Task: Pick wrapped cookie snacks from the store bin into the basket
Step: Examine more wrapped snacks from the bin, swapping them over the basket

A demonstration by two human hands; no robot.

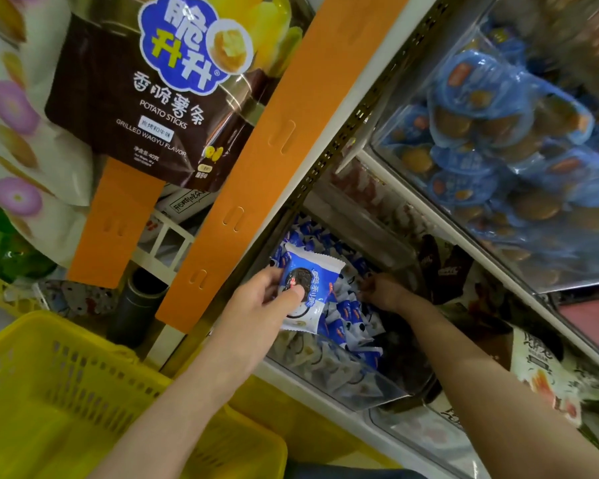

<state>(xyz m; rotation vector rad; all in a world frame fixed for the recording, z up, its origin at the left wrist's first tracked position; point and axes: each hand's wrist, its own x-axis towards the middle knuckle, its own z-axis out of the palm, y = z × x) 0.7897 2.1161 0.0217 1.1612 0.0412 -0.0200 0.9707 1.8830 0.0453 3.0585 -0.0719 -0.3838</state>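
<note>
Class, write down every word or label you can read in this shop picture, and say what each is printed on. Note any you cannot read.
"脆升升": logo on the brown snack bag.
"香脆薯条": same bag.
"POTATO STICKS": same bag.
"GRILLED WAGYU FLAVOR": same bag.
Too small to read: the fine print low on that bag.
Too blurred to read: lettering on the wrapped cookie packet in the left hand, and on the blue packs at upper right.

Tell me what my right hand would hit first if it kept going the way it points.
Most likely the pile of cookie packets in the clear bin: the right hand has its fingertips among them, though depth is unclear. The left hand holds a single packet aside.
</note>
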